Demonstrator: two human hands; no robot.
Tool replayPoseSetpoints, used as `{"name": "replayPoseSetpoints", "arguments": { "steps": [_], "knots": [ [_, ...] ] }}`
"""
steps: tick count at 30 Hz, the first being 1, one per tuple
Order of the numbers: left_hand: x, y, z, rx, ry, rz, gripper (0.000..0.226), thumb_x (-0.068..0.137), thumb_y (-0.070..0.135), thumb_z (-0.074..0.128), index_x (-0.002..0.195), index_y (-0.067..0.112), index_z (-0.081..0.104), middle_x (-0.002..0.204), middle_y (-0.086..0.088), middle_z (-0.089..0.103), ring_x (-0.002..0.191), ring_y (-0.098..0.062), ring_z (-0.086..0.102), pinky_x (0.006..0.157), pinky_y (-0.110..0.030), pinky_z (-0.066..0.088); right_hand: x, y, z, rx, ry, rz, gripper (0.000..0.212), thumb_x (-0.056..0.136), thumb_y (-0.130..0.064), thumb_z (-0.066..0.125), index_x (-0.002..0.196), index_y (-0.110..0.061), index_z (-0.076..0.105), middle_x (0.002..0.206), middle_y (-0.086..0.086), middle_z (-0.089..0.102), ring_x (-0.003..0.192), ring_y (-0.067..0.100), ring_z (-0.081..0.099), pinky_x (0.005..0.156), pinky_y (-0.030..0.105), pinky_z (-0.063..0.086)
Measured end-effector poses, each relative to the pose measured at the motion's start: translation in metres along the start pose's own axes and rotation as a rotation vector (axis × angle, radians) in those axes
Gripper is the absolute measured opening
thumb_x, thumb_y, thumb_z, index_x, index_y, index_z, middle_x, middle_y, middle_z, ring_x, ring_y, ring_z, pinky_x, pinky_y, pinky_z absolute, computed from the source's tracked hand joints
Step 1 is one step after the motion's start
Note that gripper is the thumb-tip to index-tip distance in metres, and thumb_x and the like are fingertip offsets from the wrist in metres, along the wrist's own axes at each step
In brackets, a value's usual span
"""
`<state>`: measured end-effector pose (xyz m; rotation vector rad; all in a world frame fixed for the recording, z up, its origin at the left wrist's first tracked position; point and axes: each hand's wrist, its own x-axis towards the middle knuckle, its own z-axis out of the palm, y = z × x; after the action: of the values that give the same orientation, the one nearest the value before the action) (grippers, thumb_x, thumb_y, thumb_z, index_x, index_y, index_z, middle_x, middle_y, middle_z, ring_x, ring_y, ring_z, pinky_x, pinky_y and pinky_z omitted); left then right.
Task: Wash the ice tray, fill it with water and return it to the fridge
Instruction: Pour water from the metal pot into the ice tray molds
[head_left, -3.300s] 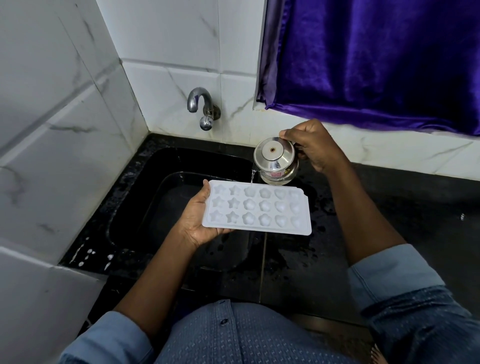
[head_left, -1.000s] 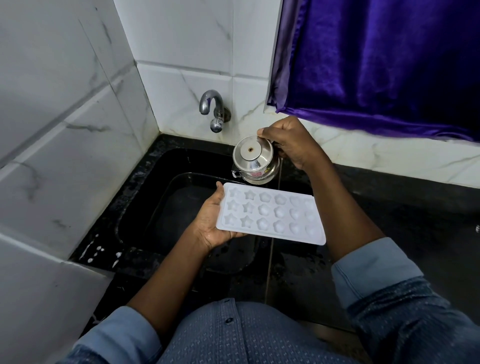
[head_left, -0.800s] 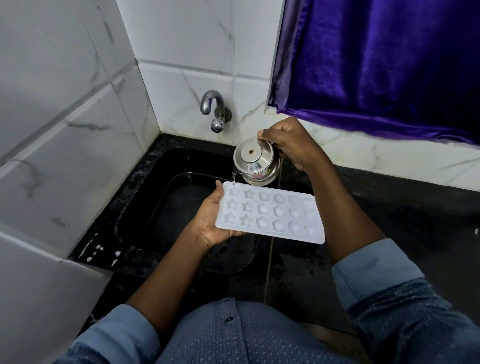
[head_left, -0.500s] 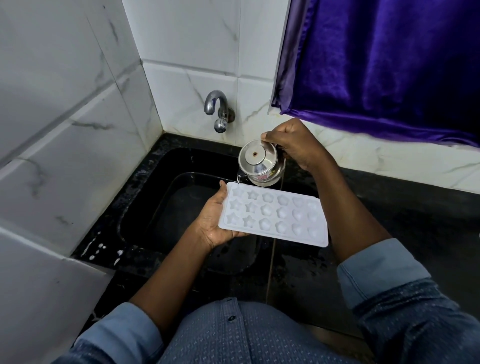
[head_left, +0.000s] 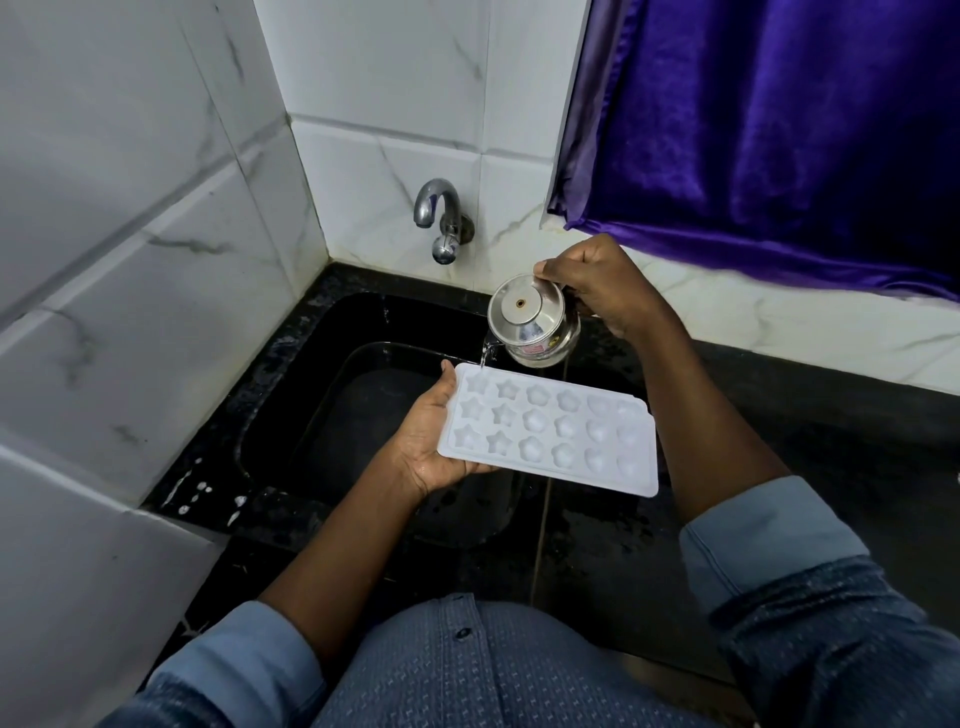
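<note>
A white ice tray (head_left: 550, 428) with star and flower shaped moulds is held flat over the black sink (head_left: 322, 395). My left hand (head_left: 428, 436) grips its left end, thumb on the rim and fingers underneath. My right hand (head_left: 605, 286) holds a small steel pot (head_left: 532, 327) by its handle, tilted just beyond the tray's far left corner. A thin stream of water (head_left: 484, 356) falls from the pot's lip into the far left star mould.
A steel tap (head_left: 441, 221) sticks out of the white marble tile wall above the sink, with no water running from it. A purple curtain (head_left: 779, 130) hangs at the upper right. Wet black counter (head_left: 831, 431) stretches to the right of the sink.
The pot has tipped further and its water stream now lands in the far left mould. Tray and hands have kept nearly the same place over the sink.
</note>
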<state>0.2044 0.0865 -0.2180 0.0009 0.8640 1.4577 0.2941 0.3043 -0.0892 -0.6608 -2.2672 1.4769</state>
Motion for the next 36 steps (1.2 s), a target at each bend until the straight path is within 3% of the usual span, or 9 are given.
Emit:
{"name": "replayPoseSetpoints", "arguments": {
  "steps": [4,11,15,24,31,36],
  "knots": [
    [0.000,0.000,0.001,-0.006,-0.020,-0.002,0.086,0.098,0.081,0.033,0.139,0.012,0.065,0.143,-0.020,0.065,0.127,-0.043,0.065,0.103,-0.063,0.049,-0.001,-0.001,0.000,-0.007,0.006,0.001,0.054,0.094,-0.022,0.074,0.074,0.022,0.051,0.066,0.011,0.040,0.050,0.015,0.034,0.049,0.019,0.033],
    [0.001,0.000,-0.001,-0.011,-0.026,-0.002,0.086,0.097,0.081,0.033,0.138,0.012,0.066,0.144,-0.020,0.064,0.126,-0.042,0.065,0.102,-0.062,0.049,-0.001,-0.003,0.007,-0.001,-0.033,-0.023,0.058,0.090,-0.029,0.075,0.074,0.022,0.052,0.068,0.012,0.045,0.065,0.025,0.036,0.063,0.032,0.033],
    [0.001,0.001,-0.001,-0.010,-0.022,0.004,0.086,0.098,0.081,0.033,0.136,0.012,0.067,0.143,-0.020,0.065,0.122,-0.042,0.068,0.102,-0.062,0.048,-0.004,-0.006,0.011,-0.017,-0.047,-0.045,0.055,0.093,-0.024,0.074,0.074,0.023,0.052,0.067,0.011,0.042,0.064,0.023,0.034,0.057,0.027,0.033],
    [0.001,0.003,-0.008,-0.035,-0.045,0.006,0.089,0.097,0.082,0.034,0.148,0.012,0.058,0.149,-0.020,0.060,0.139,-0.044,0.054,0.112,-0.064,0.041,-0.007,-0.011,0.014,-0.038,-0.068,-0.059,0.048,0.096,-0.019,0.071,0.078,0.024,0.059,0.066,0.012,0.044,0.056,0.015,0.037,0.055,0.020,0.035],
    [0.001,0.003,-0.009,-0.025,-0.019,0.033,0.087,0.098,0.081,0.033,0.141,0.012,0.063,0.146,-0.020,0.063,0.136,-0.043,0.057,0.112,-0.064,0.041,-0.007,-0.010,0.013,-0.035,-0.063,-0.067,0.048,0.095,-0.018,0.072,0.074,0.023,0.058,0.064,0.010,0.040,0.055,0.013,0.034,0.055,0.022,0.033],
    [0.004,0.001,-0.011,-0.031,-0.022,0.013,0.090,0.097,0.083,0.035,0.149,0.012,0.057,0.150,-0.020,0.059,0.143,-0.044,0.051,0.124,-0.066,0.027,-0.007,-0.010,0.014,-0.038,-0.069,-0.083,0.050,0.092,-0.024,0.072,0.078,0.023,0.060,0.066,0.013,0.044,0.063,0.022,0.035,0.059,0.028,0.034]
  ]
}}
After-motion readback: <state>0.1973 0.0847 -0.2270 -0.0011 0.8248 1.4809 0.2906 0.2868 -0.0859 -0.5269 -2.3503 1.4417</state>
